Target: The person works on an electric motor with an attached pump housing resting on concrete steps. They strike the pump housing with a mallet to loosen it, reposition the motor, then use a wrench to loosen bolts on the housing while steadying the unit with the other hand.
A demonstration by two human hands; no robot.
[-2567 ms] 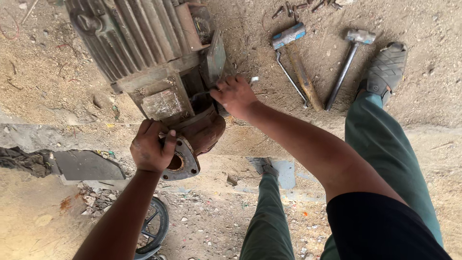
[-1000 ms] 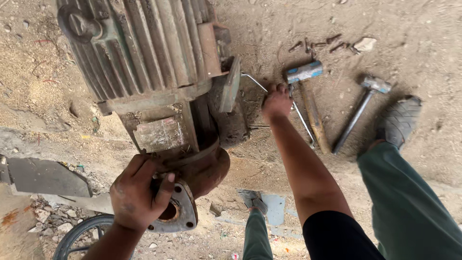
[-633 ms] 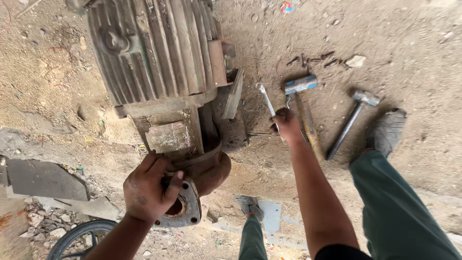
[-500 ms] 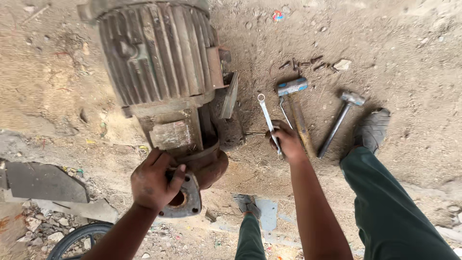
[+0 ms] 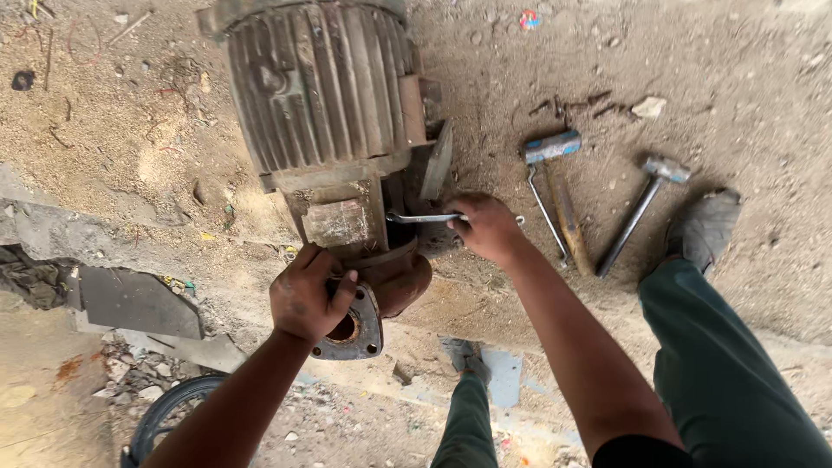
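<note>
Right now my right hand is closed around a wrench, which lies level with its head pushed into the gap between the motor and the rusty pump below it. My left hand is clamped over the pump's flange, fingers curled across the rim of its round opening. The ribbed motor lies on its side on the dirt, its small box facing up just beside the wrench head. Right of my wrist, two hammers rest on the ground, the nearer with a wooden handle, the farther all metal and ending near my shoe. A thin bent rod lies beside the wooden handle. My green trouser legs fill the lower right, and part of a wheel shows at bottom left.
</note>
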